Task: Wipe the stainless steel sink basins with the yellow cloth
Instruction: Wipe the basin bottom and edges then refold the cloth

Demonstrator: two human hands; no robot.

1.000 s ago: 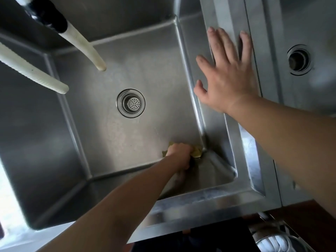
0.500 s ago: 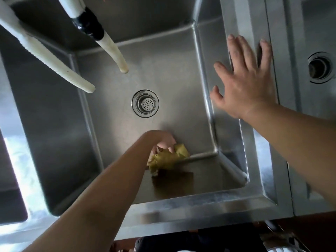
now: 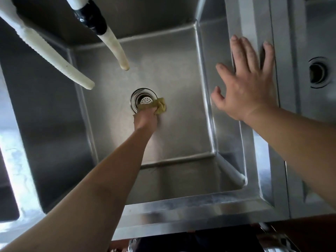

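I note two white hoses (image 3: pixel 54 57) hanging over the sink basin (image 3: pixel 181 88), well beyond the fingers. The left hand (image 3: pixel 145 119) has its fingers curled round the yellow cloth (image 3: pixel 161 106), which lies bunched on the basin floor against the drain strainer (image 3: pixel 143 100). The right hand (image 3: pixel 249 82) rests flat, fingers spread, on the divider rim (image 3: pixel 254 160).

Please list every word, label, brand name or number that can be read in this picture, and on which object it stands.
None: no text can be read anywhere.
The sink basin, the drain strainer, the yellow cloth and the two white hoses carry no visible writing.
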